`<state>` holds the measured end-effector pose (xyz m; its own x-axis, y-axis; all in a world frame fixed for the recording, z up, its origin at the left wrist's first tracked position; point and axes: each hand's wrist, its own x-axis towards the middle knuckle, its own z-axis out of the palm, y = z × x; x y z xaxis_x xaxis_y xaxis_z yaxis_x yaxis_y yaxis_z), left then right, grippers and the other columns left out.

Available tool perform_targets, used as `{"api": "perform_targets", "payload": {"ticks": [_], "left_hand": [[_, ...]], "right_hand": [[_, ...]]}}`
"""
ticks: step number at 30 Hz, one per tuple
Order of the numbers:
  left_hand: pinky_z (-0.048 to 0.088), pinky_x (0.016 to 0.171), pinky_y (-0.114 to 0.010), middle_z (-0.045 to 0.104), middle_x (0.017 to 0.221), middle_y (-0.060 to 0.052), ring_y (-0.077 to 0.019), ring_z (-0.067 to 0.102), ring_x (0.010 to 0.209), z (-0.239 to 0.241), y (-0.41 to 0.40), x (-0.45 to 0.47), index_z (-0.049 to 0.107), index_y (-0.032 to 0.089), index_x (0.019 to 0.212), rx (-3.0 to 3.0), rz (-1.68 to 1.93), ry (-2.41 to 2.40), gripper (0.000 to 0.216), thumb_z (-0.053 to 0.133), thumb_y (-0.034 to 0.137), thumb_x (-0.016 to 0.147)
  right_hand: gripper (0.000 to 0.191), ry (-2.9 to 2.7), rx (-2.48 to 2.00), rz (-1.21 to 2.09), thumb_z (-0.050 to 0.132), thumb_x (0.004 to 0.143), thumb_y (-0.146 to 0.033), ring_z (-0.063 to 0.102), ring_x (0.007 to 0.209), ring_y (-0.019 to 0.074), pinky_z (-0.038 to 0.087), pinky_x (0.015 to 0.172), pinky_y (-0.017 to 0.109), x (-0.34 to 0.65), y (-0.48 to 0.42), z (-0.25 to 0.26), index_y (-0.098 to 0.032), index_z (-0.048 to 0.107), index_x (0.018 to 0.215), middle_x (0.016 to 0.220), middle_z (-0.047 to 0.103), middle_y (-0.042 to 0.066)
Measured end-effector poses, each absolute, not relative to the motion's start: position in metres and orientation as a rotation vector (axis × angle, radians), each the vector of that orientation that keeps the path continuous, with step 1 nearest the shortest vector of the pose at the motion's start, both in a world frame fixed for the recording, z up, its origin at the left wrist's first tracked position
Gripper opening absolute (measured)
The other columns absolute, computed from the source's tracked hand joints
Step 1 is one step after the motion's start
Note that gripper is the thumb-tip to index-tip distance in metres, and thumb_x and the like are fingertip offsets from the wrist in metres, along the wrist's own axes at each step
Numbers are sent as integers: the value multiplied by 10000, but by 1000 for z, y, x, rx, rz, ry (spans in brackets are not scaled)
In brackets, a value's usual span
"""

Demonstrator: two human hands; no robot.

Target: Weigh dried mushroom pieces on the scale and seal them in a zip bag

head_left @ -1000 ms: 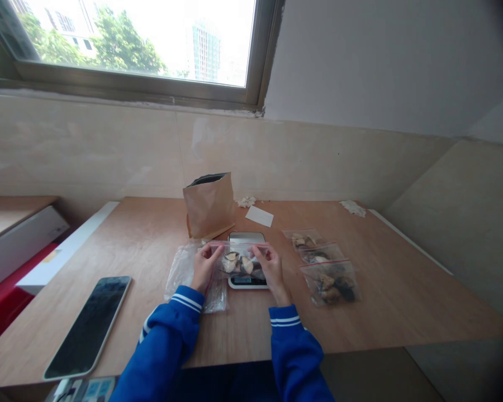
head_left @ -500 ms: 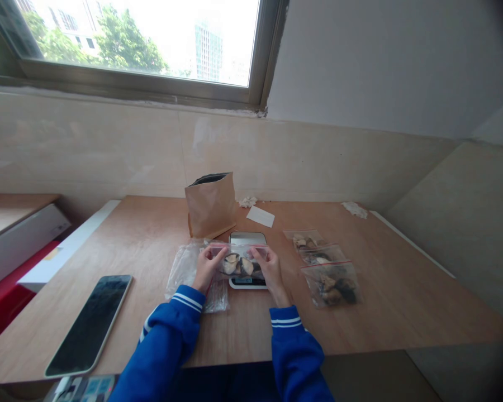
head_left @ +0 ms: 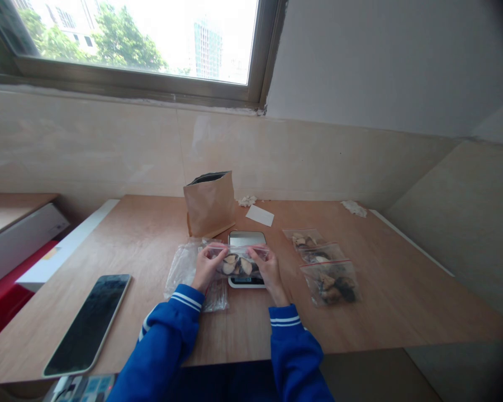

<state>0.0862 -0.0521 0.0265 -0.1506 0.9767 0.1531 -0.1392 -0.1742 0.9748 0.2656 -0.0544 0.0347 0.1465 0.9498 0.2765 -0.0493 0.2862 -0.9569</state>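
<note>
Between my hands is a clear zip bag (head_left: 238,266) with dark-and-pale dried slices in it, like dried mushrooms. My left hand (head_left: 208,266) pinches its top edge on the left. On the right, the thumb and fingers of my right hand (head_left: 269,269) pinch the same edge. The bag is in front of a small white kitchen scale (head_left: 247,239) and hides its middle; part of the scale's display shows below. Beneath and beside my left hand lie empty clear plastic bags (head_left: 179,272).
Three filled zip bags (head_left: 335,285) overlap on the right of the table (head_left: 385,301). An open brown paper bag (head_left: 210,206) stands behind the scale, with a white card (head_left: 260,215) beside it. A large phone (head_left: 90,324) lies at left. Crumpled tissue (head_left: 354,209) sits by the wall.
My right thumb has shifted slightly left along the bag's top edge. The left hand keeps its pinch, and the bag stays in about the same place.
</note>
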Motion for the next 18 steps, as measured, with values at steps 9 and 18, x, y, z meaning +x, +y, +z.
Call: {"api": "perform_targets", "payload": {"ticks": [9, 18], "left_hand": [[520, 751, -281, 730, 868, -65, -194, 671, 822, 28, -52, 88, 745, 153, 819, 1168, 1476, 1051, 277, 789, 402, 706], [516, 737, -277, 720, 808, -55, -188, 664, 791, 44, -58, 90, 747, 155, 775, 1271, 1461, 1048, 234, 780, 380, 721]], "right_hand": [[214, -1262, -1002, 971, 747, 762, -397, 680, 791, 191, 527, 740, 293, 263, -52, 33, -188, 743, 805, 825, 729, 44], [181, -1292, -1004, 928, 742, 767, -372, 688, 754, 188, 530, 711, 283, 261, -55, 37, -191, 745, 771, 793, 741, 37]]}}
